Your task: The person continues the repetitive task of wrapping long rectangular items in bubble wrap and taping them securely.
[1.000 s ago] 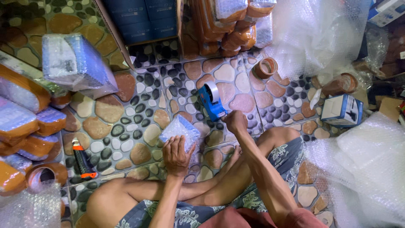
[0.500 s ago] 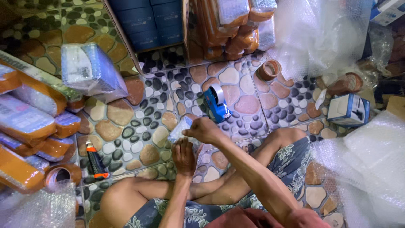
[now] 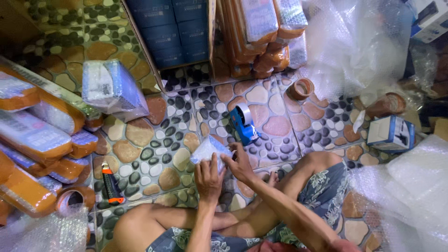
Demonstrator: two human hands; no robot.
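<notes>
— What kind of surface does the person sit on?

— A floor [image 3: 154, 140] tiled in a pebble pattern of brown, cream and dark green stones. The person sits cross-legged on it, bare knees out to either side.

— And what is in the hands?

— A small bubble-wrapped parcel [image 3: 210, 150], held low over the floor just ahead of the crossed legs. The left hand [image 3: 208, 179] has its fingers closed around the near edge; the right hand [image 3: 240, 163] presses its fingers flat on the parcel's right side.

— What lies around?

— A blue tape dispenser [image 3: 242, 123] stands just beyond the parcel. An orange-and-black utility knife [image 3: 111, 184] lies well to the left, near a tape roll [image 3: 72, 198]. Orange-taped packages [image 3: 37, 135] pile up at the left edge, and a larger wrapped blue box [image 3: 112, 88] leans behind them.

— Anything crowding the right side?

— Loose sheets of bubble wrap [image 3: 410, 186], a small white and blue carton [image 3: 391, 133], and two brown tape cores [image 3: 301, 88]. A cardboard box of dark blue cartons [image 3: 172, 32] stands at the back.
</notes>
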